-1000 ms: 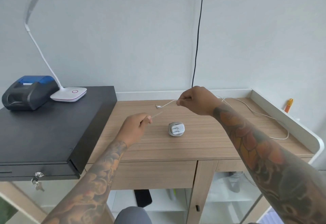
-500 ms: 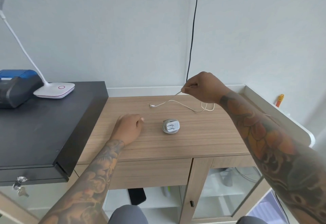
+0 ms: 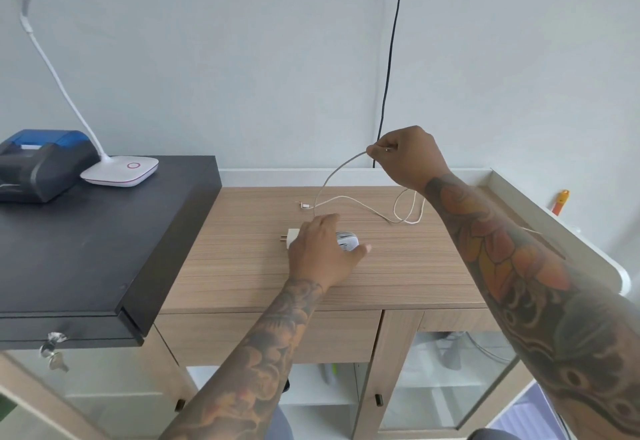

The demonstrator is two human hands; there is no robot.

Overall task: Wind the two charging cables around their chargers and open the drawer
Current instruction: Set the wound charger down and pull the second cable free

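Note:
On the wooden desk lies a white charger with its cable wound round it. My left hand lies over it with spread fingers, thumb to its right. A second white charger with bare prongs peeks out left of that hand. My right hand is raised above the desk's back and pinches a loose white cable. The cable hangs down in loops onto the desk, its connector lying flat. A wooden drawer front sits shut under the desk top.
A black cash box stands at the left with keys in its front lock. On it rest a receipt printer and a white lamp. A black cord runs down the wall. The white raised rim borders the desk's right.
My left hand moved right across the desk and now covers the wound charger; the pronged charger shows beside it. My right hand still pinches the cable, which hangs in a taller arc.

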